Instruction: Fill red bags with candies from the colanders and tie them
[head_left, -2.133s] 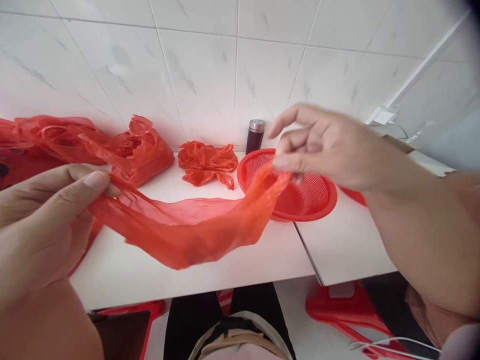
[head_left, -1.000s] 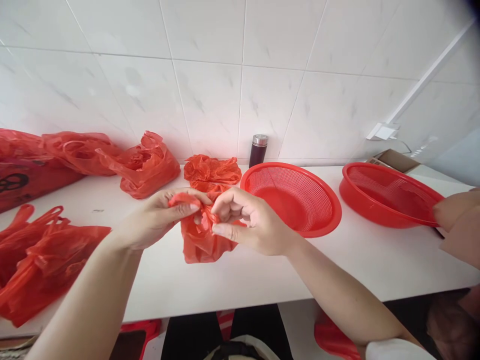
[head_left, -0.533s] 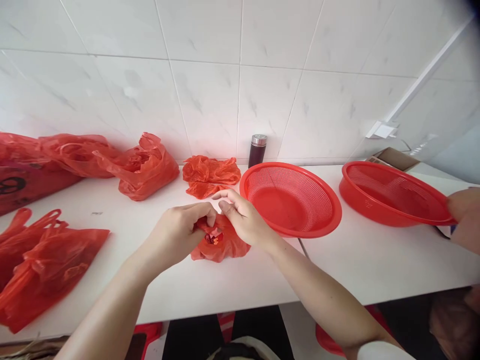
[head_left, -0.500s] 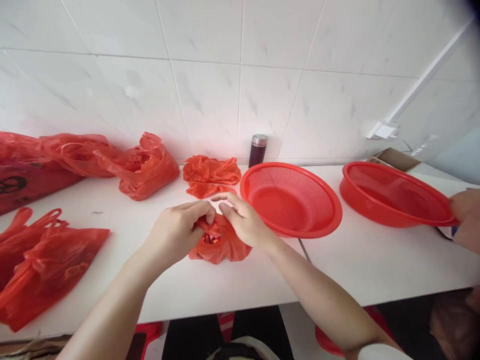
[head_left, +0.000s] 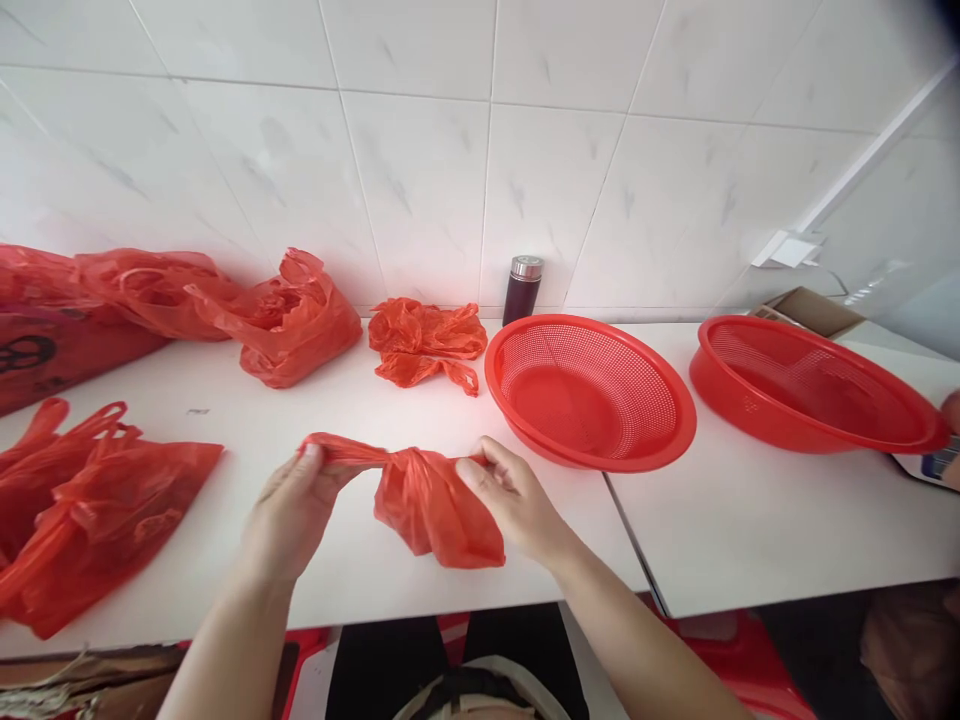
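Observation:
A small red plastic bag (head_left: 435, 500) hangs between my two hands just above the white table (head_left: 337, 420). My left hand (head_left: 292, 505) pinches one twisted handle, stretched out to the left. My right hand (head_left: 514, 500) pinches the other end close to the bag's bunched body. Both hands are closed on the bag, near the table's front edge.
A red mesh basket (head_left: 590, 390) sits right of my hands, a second basket (head_left: 817, 385) farther right with another person's fingers (head_left: 951, 410) at its edge. Several red bags: front left (head_left: 90, 510), back left (head_left: 285, 320), back centre (head_left: 424, 340). A dark flask (head_left: 522, 290) stands by the wall.
My hands have moved apart from a close huddle over the bag, pulling its handles out to either side. The bag has come nearer the front edge.

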